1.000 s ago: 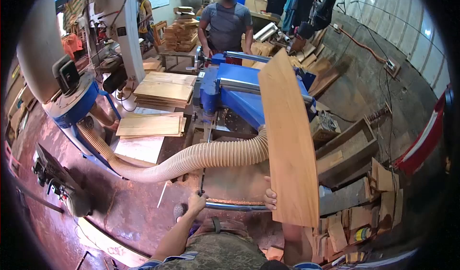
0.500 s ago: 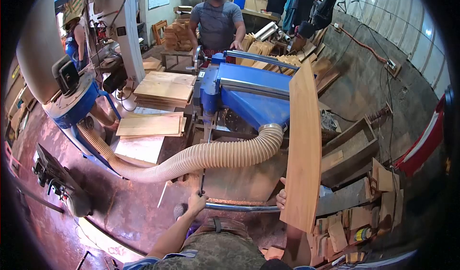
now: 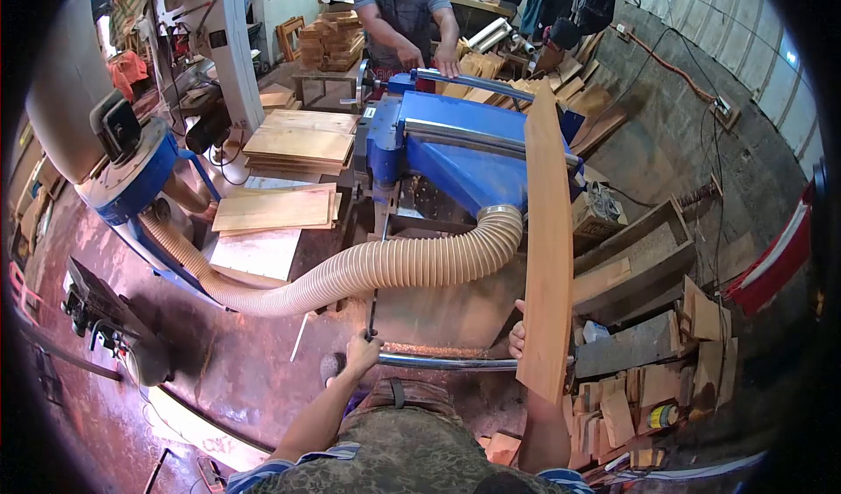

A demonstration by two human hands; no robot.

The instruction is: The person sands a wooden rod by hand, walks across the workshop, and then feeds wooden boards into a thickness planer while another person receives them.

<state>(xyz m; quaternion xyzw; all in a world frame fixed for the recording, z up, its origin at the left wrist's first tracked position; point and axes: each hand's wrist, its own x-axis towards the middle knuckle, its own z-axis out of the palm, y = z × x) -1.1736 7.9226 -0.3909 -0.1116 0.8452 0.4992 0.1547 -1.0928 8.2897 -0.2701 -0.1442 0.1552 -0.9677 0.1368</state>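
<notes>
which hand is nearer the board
Right. The right hand grips the board by its edge; the left hand is on the bar, off to the board's left.

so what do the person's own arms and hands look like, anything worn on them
The left hand and right hand are bare: no gloves, no watch or rings showing. The forearms are uncovered; short blue-and-white striped sleeves cover the upper arms.

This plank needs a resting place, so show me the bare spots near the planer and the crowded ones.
Bare: the outfeed bed between the hose and the steel bar; the red floor left of the left hand. Crowded: offcuts right of the plank, board stacks beyond the hose.
</notes>
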